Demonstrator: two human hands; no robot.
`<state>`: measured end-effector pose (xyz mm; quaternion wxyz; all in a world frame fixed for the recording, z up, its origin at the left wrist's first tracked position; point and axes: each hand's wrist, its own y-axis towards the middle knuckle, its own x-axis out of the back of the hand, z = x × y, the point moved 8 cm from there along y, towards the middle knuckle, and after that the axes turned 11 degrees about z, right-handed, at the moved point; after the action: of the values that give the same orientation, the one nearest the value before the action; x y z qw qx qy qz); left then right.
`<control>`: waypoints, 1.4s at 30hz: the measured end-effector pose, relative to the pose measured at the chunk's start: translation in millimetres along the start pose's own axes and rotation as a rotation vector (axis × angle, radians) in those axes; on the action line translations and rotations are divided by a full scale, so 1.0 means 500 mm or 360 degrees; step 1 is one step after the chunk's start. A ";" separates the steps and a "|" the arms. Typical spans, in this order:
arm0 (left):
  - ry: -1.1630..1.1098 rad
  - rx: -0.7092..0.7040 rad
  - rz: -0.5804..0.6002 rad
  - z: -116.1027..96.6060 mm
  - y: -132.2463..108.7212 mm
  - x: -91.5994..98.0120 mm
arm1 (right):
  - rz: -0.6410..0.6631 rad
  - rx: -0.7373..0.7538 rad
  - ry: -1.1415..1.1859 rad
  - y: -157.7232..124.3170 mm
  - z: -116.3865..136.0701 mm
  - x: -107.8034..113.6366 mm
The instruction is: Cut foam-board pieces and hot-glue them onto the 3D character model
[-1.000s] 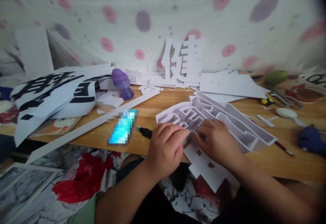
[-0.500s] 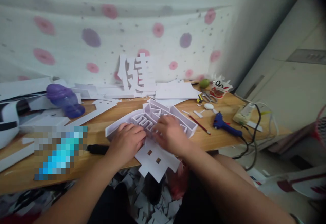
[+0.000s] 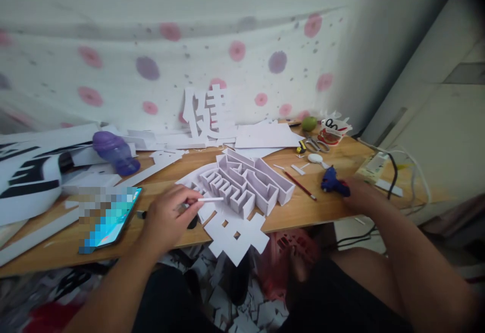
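My left hand (image 3: pixel 164 217) pinches a thin white strip (image 3: pixel 211 199) that points to the right, over the left part of a white board character (image 3: pixel 246 206). Upright walls form channels on that character, and its flat lower end with two small square holes juts past the table's front edge. To the right, my right hand (image 3: pixel 358 195) is closed round the handle of a blue glue gun (image 3: pixel 330 179) lying on the table; its fingertips are partly hidden.
A red pencil (image 3: pixel 300 185) lies between the character and the glue gun. A phone (image 3: pixel 125 217) and purple bottle (image 3: pixel 115 153) are at left. Behind stand a cut-out white character (image 3: pixel 208 113) and white boards (image 3: pixel 265 136). Pliers (image 3: pixel 318 144) and a power strip (image 3: pixel 373 167) are at right.
My right hand has left the character and moved right onto the glue gun. My left hand has drawn back left and now shows a white strip between its fingers.
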<state>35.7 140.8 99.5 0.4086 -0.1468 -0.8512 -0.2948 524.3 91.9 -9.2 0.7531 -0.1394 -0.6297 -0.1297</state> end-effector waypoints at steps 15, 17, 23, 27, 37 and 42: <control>-0.2552 0.0930 -0.0299 -0.013 -0.154 -0.156 | -0.0204 0.0177 0.1125 -0.172 0.175 0.109; -0.2658 0.0941 -0.0275 -0.027 -0.157 -0.163 | 0.0030 0.0299 0.1621 -0.223 0.266 0.077; -0.2928 0.1001 -0.0275 -0.061 -0.163 -0.177 | 0.0591 0.0641 0.1986 -0.321 0.470 0.024; -0.3053 0.0991 -0.0212 -0.070 -0.159 -0.177 | 0.0592 0.1244 0.1571 -0.331 0.527 0.051; -0.3123 0.0943 -0.0160 -0.059 -0.156 -0.175 | 0.0584 0.1547 0.1268 -0.330 0.547 0.027; -0.3126 0.0970 -0.0155 -0.060 -0.159 -0.175 | 0.0666 0.1565 0.1247 -0.328 0.549 0.022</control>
<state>69.4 59.0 15.4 -0.4602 -0.1786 -0.8534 0.1674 214.9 42.1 55.1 0.9117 0.1587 -0.2547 0.2808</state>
